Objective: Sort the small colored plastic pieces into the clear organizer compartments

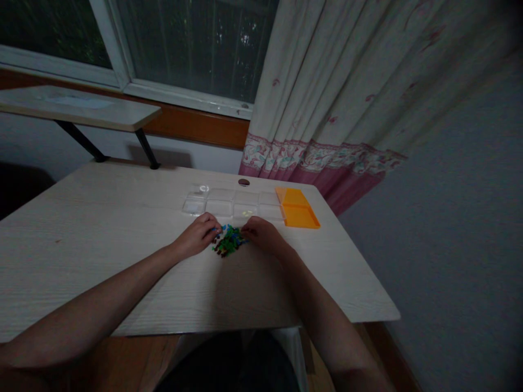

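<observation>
A small pile of tiny green, blue and dark brown pieces (229, 242) lies on the table between my hands. At its left edge is my left hand (201, 232), fingers curled together at the tips beside some blue pieces. My right hand (261, 233) touches the pile's right edge, its fingers bent into a pinch. What either hand holds, if anything, is too small and dark to make out. Just behind the pile, a clear plastic compartment tray (219, 207) stretches sideways, with a few small yellowish bits in one front compartment.
An orange plastic box or lid (301, 214) adjoins the tray's right end. A dark oval disc (244, 182) sits near the table's back edge. At the back left, a raised shelf (118, 113) stands on black legs. A curtain (310, 136) hangs behind the light wooden table (134, 218).
</observation>
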The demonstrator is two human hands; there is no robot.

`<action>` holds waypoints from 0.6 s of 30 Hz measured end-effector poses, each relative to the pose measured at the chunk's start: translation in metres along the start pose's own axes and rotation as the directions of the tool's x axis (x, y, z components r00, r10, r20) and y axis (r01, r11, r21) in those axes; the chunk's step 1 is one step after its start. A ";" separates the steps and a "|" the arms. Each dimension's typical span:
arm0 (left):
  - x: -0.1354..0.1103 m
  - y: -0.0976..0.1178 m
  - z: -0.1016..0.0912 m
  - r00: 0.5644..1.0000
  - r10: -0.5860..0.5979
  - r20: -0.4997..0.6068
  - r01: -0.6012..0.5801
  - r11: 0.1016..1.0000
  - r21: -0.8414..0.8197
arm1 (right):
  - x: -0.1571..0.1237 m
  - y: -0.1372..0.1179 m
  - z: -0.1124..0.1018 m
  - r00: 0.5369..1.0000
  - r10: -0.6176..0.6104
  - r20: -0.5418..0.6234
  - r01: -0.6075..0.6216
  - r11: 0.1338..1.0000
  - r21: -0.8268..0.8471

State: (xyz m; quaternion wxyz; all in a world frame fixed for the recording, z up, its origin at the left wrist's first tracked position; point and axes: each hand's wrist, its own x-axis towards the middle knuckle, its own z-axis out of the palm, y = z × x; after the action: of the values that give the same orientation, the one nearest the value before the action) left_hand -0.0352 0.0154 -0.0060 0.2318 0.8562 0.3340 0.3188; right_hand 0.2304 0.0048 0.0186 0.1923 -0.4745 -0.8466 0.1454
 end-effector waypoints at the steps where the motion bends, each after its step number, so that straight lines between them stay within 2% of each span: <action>1: 0.000 -0.002 -0.001 1.000 -0.005 -0.003 0.005 1.000 -0.026 | 0.000 0.001 0.001 1.000 0.002 -0.003 -0.002 1.000 0.014; 6: 0.001 -0.010 -0.011 0.996 0.000 0.087 0.009 0.995 -0.097 | 0.001 0.006 0.004 0.999 -0.029 -0.042 0.031 0.998 0.060; 12: 0.000 -0.014 -0.021 0.984 0.057 0.167 -0.038 0.992 -0.119 | 0.000 0.011 0.007 0.998 -0.042 -0.056 0.047 0.996 0.074; 18: 0.000 -0.015 -0.026 0.978 0.087 0.189 -0.062 0.988 -0.139 | 0.000 0.008 0.005 0.999 -0.030 -0.034 0.032 0.998 0.059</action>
State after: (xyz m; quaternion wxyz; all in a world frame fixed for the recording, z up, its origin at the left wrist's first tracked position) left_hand -0.0598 0.0300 0.0026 0.3074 0.8779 0.2555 0.2636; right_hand 0.2339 0.0088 0.0112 0.2229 -0.4575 -0.8459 0.1597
